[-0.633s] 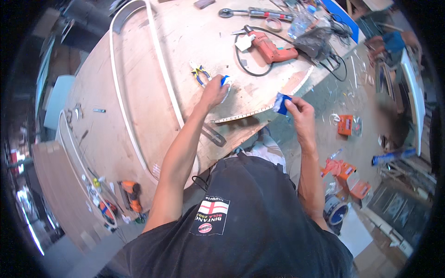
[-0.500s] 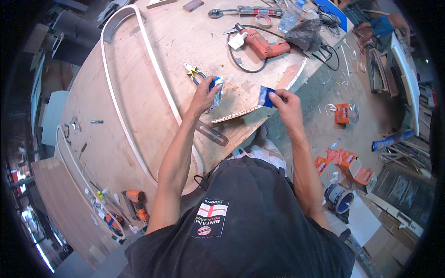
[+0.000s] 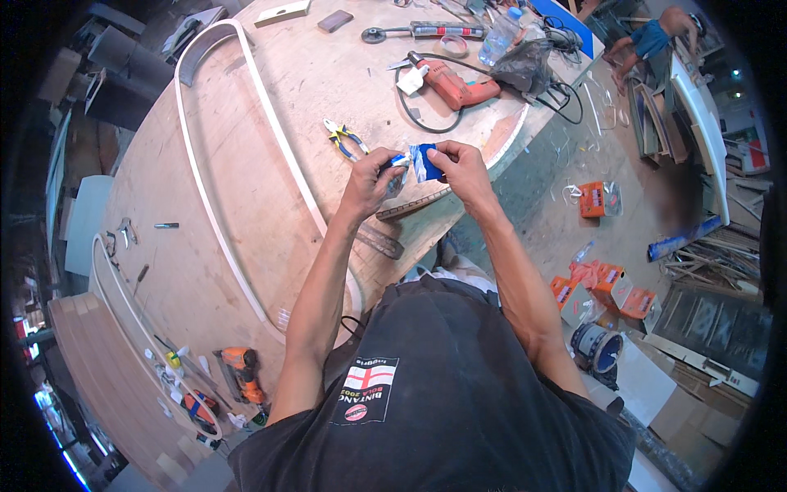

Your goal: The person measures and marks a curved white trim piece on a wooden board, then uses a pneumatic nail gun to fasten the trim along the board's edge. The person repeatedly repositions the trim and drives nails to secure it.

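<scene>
My left hand (image 3: 365, 184) is closed around a small blue and silvery-white piece (image 3: 397, 162), possibly a packet or tube; its lower part is mostly hidden. Between thumb and fingers, my right hand (image 3: 464, 170) pinches a flat blue spreader-like piece (image 3: 426, 162) with whitish smears on its left side. The two pieces meet or nearly meet in front of my chest, above the wooden tabletop. Just beneath them runs a curved strip (image 3: 418, 199) with a notched edge. Yellow-and-blue pliers (image 3: 346, 141) lie open beyond my left hand.
A long white looped frame (image 3: 283, 135) lies left of my arms. Farther back are a red corded drill (image 3: 455, 84), a caulking gun (image 3: 426, 31) and a plastic bottle (image 3: 498, 39). An orange power tool (image 3: 242, 373) sits lower left. Orange boxes (image 3: 592, 199) and another person (image 3: 652, 41) are at right.
My right hand has moved left, bringing the blue spreader-like piece up to the piece in my left hand. The left hand has turned slightly and come a little nearer.
</scene>
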The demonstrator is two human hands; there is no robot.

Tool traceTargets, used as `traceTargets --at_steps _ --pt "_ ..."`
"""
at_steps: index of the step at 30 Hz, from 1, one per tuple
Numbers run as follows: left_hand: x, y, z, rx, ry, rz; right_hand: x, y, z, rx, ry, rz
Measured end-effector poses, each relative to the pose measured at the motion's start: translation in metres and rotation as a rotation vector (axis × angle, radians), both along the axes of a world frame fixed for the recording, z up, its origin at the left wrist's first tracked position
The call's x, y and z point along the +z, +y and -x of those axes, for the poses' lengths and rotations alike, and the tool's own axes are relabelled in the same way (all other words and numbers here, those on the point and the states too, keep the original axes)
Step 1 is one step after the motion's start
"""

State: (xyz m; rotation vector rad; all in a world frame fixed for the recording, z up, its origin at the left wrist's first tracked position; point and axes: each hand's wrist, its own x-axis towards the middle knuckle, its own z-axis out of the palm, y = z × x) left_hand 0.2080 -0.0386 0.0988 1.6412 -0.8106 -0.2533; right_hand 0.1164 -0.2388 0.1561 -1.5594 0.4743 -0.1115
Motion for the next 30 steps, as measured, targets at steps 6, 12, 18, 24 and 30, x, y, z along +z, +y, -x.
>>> traceTargets --at_steps 6,12,18,24,30 --pt "-0.001 -0.009 0.0 -0.003 -0.12 -0.021 -0.005 -0.006 0.003 0.039 -0.032 0.021" --pt "0.004 -0.019 -0.005 -0.007 -0.381 -0.155 -0.016 -0.019 0.009 0.055 -0.049 0.121" --pt "0.008 -0.029 -0.015 -0.092 -0.455 -0.357 -0.019 -0.036 0.012 0.109 0.004 0.378" --pt "0.003 -0.048 -0.023 -0.097 -0.401 -0.41 -0.015 -0.058 0.022 0.188 0.05 0.209" --pt "-0.058 -0.055 -0.036 0.092 -0.339 -0.473 -0.008 -0.107 0.058 -0.029 0.067 -0.119"
